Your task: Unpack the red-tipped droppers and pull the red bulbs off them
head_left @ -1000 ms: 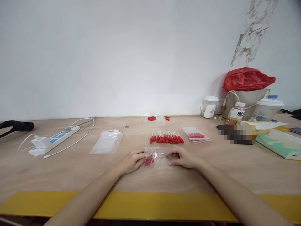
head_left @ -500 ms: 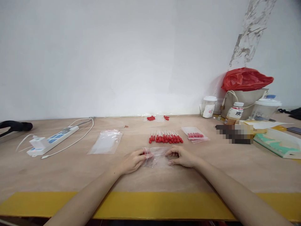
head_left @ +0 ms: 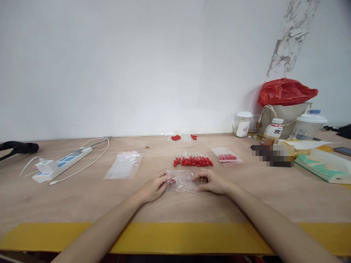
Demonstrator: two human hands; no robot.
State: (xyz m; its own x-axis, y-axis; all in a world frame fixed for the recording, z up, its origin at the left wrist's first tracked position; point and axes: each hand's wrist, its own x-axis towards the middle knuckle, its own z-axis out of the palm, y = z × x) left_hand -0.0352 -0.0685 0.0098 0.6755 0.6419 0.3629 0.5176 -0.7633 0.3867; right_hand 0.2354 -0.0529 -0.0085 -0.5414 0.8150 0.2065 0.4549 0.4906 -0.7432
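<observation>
Both hands are down on the counter [head_left: 82, 199], and between them lies a small clear zip bag [head_left: 182, 181]. The left hand [head_left: 153, 188] pinches the bag's red-striped end, fingers closed on the plastic. The right hand [head_left: 212, 182] grips the opposite end, fingers curled over it and thumb tucked beneath. Inside the bag, right at the left hand's fingertips, sit a few red-capped pieces [head_left: 172, 180]; how many, I cannot tell.

Just beyond the hands, away from the body, a row of red-bulbed droppers [head_left: 193, 160] lies side by side on the counter. Beyond the right hand and a little outward is a stack of filled bags [head_left: 227, 157] showing red inside. Beyond the left hand and outward rests a pile of empty zip bags [head_left: 124, 165], and farther out that way a white power strip [head_left: 61, 163] with its cable. Well off past the right hand stand a bottle [head_left: 272, 131] and a red plastic bag [head_left: 286, 91].
</observation>
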